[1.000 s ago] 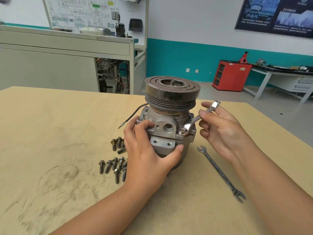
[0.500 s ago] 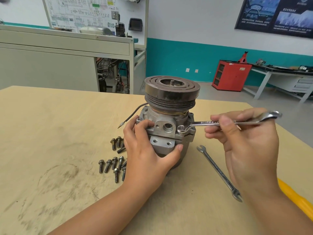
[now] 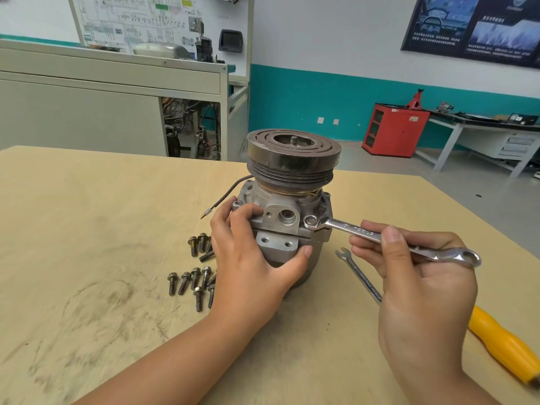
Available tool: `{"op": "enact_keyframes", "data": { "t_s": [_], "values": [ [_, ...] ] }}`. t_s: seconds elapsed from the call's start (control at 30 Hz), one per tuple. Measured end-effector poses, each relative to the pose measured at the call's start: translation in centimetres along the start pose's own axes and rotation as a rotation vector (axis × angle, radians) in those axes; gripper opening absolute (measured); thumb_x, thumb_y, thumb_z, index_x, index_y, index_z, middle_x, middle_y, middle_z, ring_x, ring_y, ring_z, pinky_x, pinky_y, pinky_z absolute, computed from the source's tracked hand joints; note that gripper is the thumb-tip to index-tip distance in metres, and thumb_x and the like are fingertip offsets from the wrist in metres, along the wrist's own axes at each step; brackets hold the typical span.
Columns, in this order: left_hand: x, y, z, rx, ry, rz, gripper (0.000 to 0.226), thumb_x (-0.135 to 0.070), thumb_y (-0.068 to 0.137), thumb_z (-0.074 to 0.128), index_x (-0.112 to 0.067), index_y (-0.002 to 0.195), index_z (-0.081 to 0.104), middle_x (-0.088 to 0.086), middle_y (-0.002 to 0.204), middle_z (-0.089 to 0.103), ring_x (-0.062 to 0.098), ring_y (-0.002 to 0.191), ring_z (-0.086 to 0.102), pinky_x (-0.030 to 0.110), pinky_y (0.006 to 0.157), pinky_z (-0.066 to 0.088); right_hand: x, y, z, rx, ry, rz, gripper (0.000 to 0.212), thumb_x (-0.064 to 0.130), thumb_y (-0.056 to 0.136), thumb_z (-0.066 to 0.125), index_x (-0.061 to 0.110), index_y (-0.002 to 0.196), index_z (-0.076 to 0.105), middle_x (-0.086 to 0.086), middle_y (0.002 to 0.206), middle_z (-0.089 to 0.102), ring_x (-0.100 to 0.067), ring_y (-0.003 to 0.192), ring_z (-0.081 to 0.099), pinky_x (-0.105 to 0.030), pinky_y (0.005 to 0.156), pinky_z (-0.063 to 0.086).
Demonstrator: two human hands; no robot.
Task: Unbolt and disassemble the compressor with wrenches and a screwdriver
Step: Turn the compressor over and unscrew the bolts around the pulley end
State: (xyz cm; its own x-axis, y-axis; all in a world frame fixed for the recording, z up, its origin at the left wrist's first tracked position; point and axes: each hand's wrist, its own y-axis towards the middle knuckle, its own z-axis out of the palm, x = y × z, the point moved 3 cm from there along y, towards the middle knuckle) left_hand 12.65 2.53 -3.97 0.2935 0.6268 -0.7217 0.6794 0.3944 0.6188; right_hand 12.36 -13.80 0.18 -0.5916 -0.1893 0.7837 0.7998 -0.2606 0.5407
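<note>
Brace compressor (image 3: 287,211), upright at frame centre on plywood table (image 3: 87,200), with left hand (image 3: 251,258) clasped round the cast housing. Keep right hand (image 3: 420,273) pinching polished steel wrench (image 3: 380,236); seat ring end squarely on flange bolt. Pull in short arcs. Loosened hex bolts (image 3: 193,276) at lower left; grooved pulley dull, rust-toned.

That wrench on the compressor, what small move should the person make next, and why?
Probably lift the wrench off and reset it. Its ring end sits on a bolt, the right hand has it angled toward the person, and the left hand steadies the compressor.
</note>
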Motion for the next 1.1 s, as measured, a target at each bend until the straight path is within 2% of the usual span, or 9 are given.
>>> {"op": "enact_keyframes", "data": {
  "t_s": [0.2, 0.27, 0.4, 0.5, 0.67, 0.77, 0.9, 1.0, 1.1],
  "values": [
    [-0.1, -0.1, 0.0, -0.007, 0.007, 0.009, 0.065, -0.055, 0.061, 0.069, -0.048, 0.107, 0.022, -0.004, 0.137, 0.022, 0.007, 0.132, 0.019, 0.005, 0.097, 0.014, -0.6, 0.5, -0.3, -0.062, 0.064, 0.167, 0.013, 0.001, 0.092, 0.054, 0.009, 0.082, 0.051, -0.004, 0.078, 0.074, -0.024, 0.068, 0.072, -0.023, 0.061, 0.057],
    [0.0, -0.1, 0.0, -0.005, -0.004, 0.014, 0.062, -0.054, 0.062, 0.071, -0.050, 0.102, 0.023, -0.004, 0.138, 0.021, 0.002, 0.130, 0.017, 0.002, 0.097, 0.012, -0.6, 0.9, -0.3, -0.057, 0.098, 0.219, 0.014, 0.000, 0.093, 0.053, 0.009, 0.082, 0.050, -0.005, 0.076, 0.073, -0.025, 0.065, 0.072, -0.023, 0.059, 0.057],
    [0.1, -0.1, 0.0, 0.000, -0.007, 0.021, 0.062, -0.051, 0.064, 0.075, -0.049, 0.104, 0.028, -0.005, 0.139, 0.020, -0.002, 0.128, 0.014, -0.001, 0.095, 0.010, -1.2, 2.9, 0.2, 0.000, 0.185, 0.423, 0.018, -0.001, 0.095, 0.048, 0.012, 0.085, 0.042, -0.006, 0.065, 0.071, -0.019, 0.055, 0.068, -0.021, 0.053, 0.054],
    [0.1, -0.1, 0.0, 0.002, -0.012, 0.019, 0.062, -0.050, 0.065, 0.077, -0.051, 0.104, 0.028, -0.005, 0.138, 0.020, -0.001, 0.128, 0.014, -0.004, 0.094, 0.009, -1.9, 4.6, 1.0, 0.063, 0.157, 0.492, 0.016, -0.001, 0.097, 0.046, 0.013, 0.093, 0.040, -0.004, 0.060, 0.069, -0.014, 0.047, 0.063, -0.019, 0.047, 0.050],
    [0.1, -0.1, 0.0, -0.004, -0.012, 0.005, 0.066, -0.054, 0.064, 0.073, -0.045, 0.108, 0.025, -0.006, 0.137, 0.020, -0.002, 0.127, 0.015, -0.007, 0.093, 0.008, -3.3, 7.1, 2.8, 0.187, 0.087, 0.629, 0.012, -0.002, 0.097, 0.045, 0.005, 0.107, 0.044, -0.002, 0.053, 0.066, -0.008, 0.038, 0.053, -0.017, 0.038, 0.042],
    [0.0, -0.1, 0.1, -0.001, -0.008, -0.004, 0.067, -0.057, 0.063, 0.071, -0.046, 0.109, 0.023, -0.007, 0.135, 0.020, 0.000, 0.127, 0.016, -0.006, 0.094, 0.009, -4.0, 8.1, 3.8, 0.229, 0.053, 0.651, 0.014, -0.002, 0.097, 0.043, 0.003, 0.110, 0.047, 0.000, 0.051, 0.062, -0.006, 0.035, 0.044, -0.016, 0.034, 0.034],
    [-0.2, -0.1, -0.1, 0.020, 0.005, -0.015, 0.066, -0.064, 0.057, 0.063, -0.056, 0.103, 0.016, -0.010, 0.134, 0.019, 0.012, 0.132, 0.023, 0.006, 0.096, 0.018, -4.8, 8.6, 5.2, 0.284, 0.008, 0.639, 0.022, 0.000, 0.099, 0.038, -0.002, 0.118, 0.049, -0.003, 0.057, 0.057, -0.005, 0.032, 0.040, -0.015, 0.030, 0.027],
    [-0.2, -0.1, -0.1, 0.021, 0.009, -0.002, 0.064, -0.068, 0.057, 0.057, -0.057, 0.104, 0.016, -0.014, 0.131, 0.018, 0.015, 0.132, 0.024, 0.013, 0.098, 0.022, -4.5, 9.0, 5.0, 0.227, 0.092, 0.604, 0.015, 0.001, 0.100, 0.036, 0.007, 0.102, 0.049, 0.000, 0.050, 0.056, -0.006, 0.032, 0.039, -0.015, 0.031, 0.027],
    [-0.1, -0.1, 0.0, 0.021, 0.014, 0.005, 0.064, -0.069, 0.057, 0.057, -0.056, 0.104, 0.017, -0.020, 0.127, 0.015, 0.010, 0.134, 0.019, 0.014, 0.099, 0.022, -3.3, 9.1, 4.0, 0.077, 0.290, 0.580, 0.016, 0.002, 0.099, 0.035, 0.012, 0.091, 0.044, -0.004, 0.058, 0.055, -0.007, 0.033, 0.039, -0.015, 0.033, 0.028]
  ]
}}
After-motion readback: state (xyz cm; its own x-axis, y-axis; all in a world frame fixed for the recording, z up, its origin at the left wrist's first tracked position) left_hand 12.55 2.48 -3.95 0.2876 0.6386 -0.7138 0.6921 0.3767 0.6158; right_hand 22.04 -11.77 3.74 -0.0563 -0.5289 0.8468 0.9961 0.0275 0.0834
